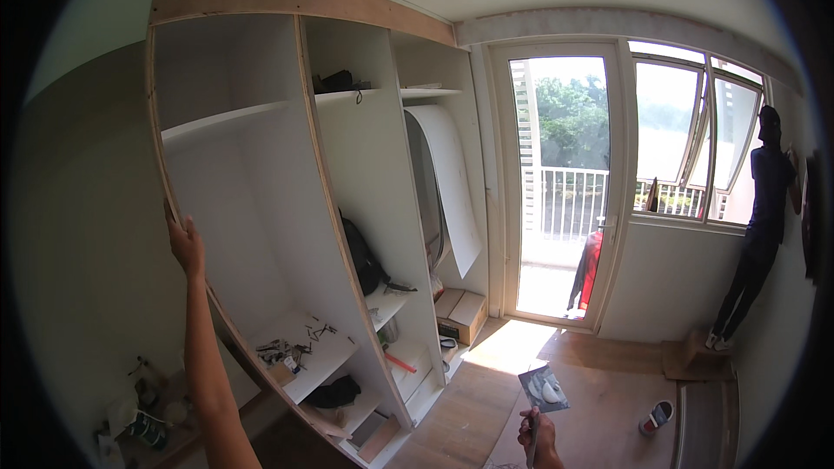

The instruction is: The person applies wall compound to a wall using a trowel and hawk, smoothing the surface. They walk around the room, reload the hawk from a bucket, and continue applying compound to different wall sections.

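A tall white cabinet [304, 148] with raw wooden front edges stands before me. On its left front edge is my left hand [188, 247], the arm stretched out and the fingers closed around the upright. Low in front, my right hand [540, 441] grips a putty knife [544, 389] by its handle. The wide grey blade points up and carries a lump of white putty. Part of the handle is hidden by my fingers.
Small hardware [291, 356] litters a low cabinet shelf. A cardboard box [460, 314] stands by the glass door [563, 182]. At the far right a person [766, 182] stands on a box [698, 358] facing the wall. A tub [656, 417] sits on the floor.
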Action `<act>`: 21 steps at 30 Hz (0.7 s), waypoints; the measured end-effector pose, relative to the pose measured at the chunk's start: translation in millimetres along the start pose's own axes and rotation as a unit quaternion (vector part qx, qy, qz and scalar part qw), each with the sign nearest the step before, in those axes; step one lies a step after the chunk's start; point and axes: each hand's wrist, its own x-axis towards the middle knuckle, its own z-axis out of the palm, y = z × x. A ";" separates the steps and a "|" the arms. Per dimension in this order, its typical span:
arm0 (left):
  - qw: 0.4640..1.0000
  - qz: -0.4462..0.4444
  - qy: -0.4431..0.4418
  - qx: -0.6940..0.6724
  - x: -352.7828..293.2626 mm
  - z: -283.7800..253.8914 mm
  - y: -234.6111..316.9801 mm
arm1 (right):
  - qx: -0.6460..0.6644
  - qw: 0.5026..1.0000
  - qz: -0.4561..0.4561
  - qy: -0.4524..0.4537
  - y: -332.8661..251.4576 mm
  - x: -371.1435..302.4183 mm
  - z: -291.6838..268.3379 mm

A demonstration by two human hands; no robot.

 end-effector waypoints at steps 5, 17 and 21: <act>0.999 -0.029 -0.014 0.011 0.9 0.9 -0.8 | -0.005 1.000 -0.003 0.003 -2.3 -4.0 1.7; 1.000 0.005 -0.001 0.014 1.9 0.5 0.4 | 0.007 1.000 0.009 0.011 9.2 4.1 -8.2; 0.987 0.047 0.052 0.144 3.6 6.5 -10.9 | 0.019 1.000 0.017 0.006 10.6 3.8 -8.4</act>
